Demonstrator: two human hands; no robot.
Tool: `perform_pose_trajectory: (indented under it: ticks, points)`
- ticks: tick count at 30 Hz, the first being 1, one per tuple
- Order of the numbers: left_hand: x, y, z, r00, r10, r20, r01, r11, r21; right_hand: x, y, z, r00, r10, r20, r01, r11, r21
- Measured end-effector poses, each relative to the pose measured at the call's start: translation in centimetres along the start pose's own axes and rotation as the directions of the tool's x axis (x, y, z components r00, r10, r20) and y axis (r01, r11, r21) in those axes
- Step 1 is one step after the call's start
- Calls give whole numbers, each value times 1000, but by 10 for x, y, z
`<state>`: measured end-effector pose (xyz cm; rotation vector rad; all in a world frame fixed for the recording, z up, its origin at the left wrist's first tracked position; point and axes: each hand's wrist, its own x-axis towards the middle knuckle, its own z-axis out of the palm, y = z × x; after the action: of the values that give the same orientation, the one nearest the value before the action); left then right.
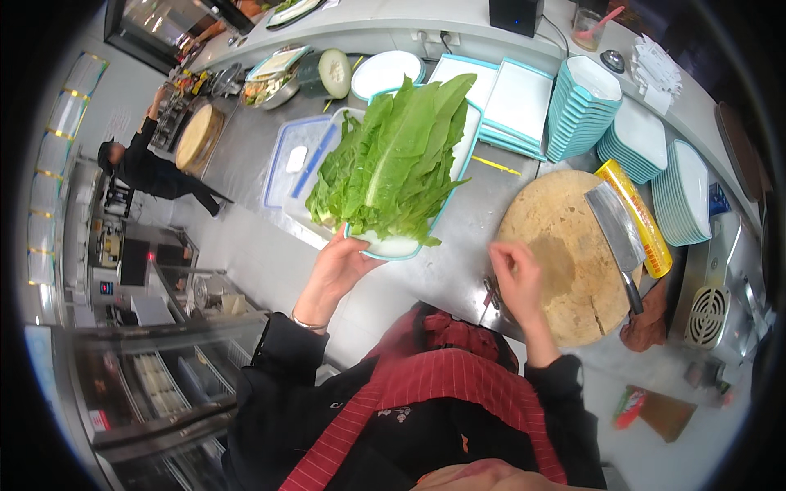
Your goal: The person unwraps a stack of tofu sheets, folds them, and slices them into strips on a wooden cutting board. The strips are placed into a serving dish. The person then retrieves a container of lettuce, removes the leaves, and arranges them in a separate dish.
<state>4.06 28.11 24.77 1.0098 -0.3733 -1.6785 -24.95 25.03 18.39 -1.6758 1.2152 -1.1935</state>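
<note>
My left hand (339, 265) grips the near end of a white rectangular plate with a teal rim (393, 247), its thumb on the edge. A pile of long green lettuce leaves (399, 166) covers most of the plate and hangs over its left side. Partly hidden under the leaves is a clear plastic container (301, 208). My right hand (517, 277) is blurred at the left edge of a round wooden chopping board (552, 215), fingers curled; nothing shows in it. On the board's right side lies a cleaver (616, 227) with a black handle.
A yellow roll of wrap (638, 221) lies beyond the cleaver. Stacks of teal-rimmed dishes (583, 110) line the back of the steel counter. A cut winter melon (334, 73) and a metal bowl of vegetables (276, 92) stand back left. Another person (153, 166) works far left.
</note>
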Motion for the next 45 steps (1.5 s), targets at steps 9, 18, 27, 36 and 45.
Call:
perform_pose_trajectory:
  ticks: [9, 18, 27, 36, 45]
  points:
    - [31, 78, 4, 984, -92, 151, 80, 993, 85, 155, -108, 47, 772, -617, 152, 636, 743, -209]
    - [57, 108, -14, 969, -141, 204, 117, 985, 124, 177, -101, 77, 797, -578, 173, 602, 740, -300]
    - [67, 119, -17, 951, -162, 262, 144, 986, 87, 183, -100, 96, 780, -601, 172, 616, 690, -381]
    - [94, 115, -6, 937, -20, 348, 31, 999, -25, 194, -91, 95, 863, -481, 154, 498, 762, -414]
    - [136, 123, -7, 960, 11, 279, 5, 998, -56, 176, -40, 48, 966, -228, -123, 184, 937, -298]
